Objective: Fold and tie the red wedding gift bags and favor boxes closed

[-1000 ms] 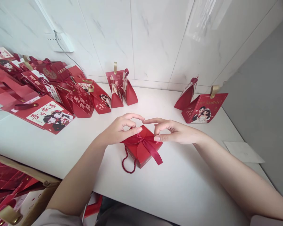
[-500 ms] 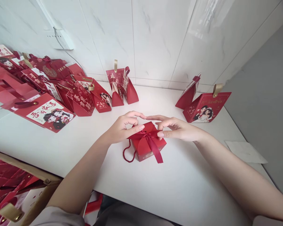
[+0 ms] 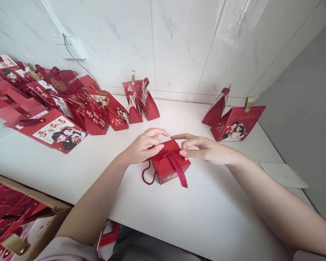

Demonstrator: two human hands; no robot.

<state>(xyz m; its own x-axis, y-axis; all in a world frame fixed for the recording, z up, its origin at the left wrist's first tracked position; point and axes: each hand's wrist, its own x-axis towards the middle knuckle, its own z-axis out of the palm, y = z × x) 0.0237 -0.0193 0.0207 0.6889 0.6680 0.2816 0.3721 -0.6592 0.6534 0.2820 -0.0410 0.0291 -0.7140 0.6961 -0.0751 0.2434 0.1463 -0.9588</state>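
A small red gift box (image 3: 165, 168) stands on the white table in front of me. Across its top runs a dark red ribbon (image 3: 177, 170) tied in a bow, one tail hanging over the near side. My left hand (image 3: 143, 146) pinches the left loop of the bow between thumb and fingers. On the other side my right hand (image 3: 199, 148) has the right loop pinched between thumb and bent fingers, index finger stretched out over the box. A twisted red cord handle (image 3: 149, 177) curls on the table at the box's left.
Red printed gift boxes (image 3: 93, 116) crowd the table's left side, with more (image 3: 150, 105) by the tiled wall and two at the right, one a couple-printed box (image 3: 237, 125). A cardboard carton (image 3: 57, 214) of red packaging sits lower left. White paper (image 3: 281, 174) lies at right.
My hands have drawn slightly apart, and the index fingertips that met above the box now show a small gap. The ribbon's bow looks pulled tighter at its knot.
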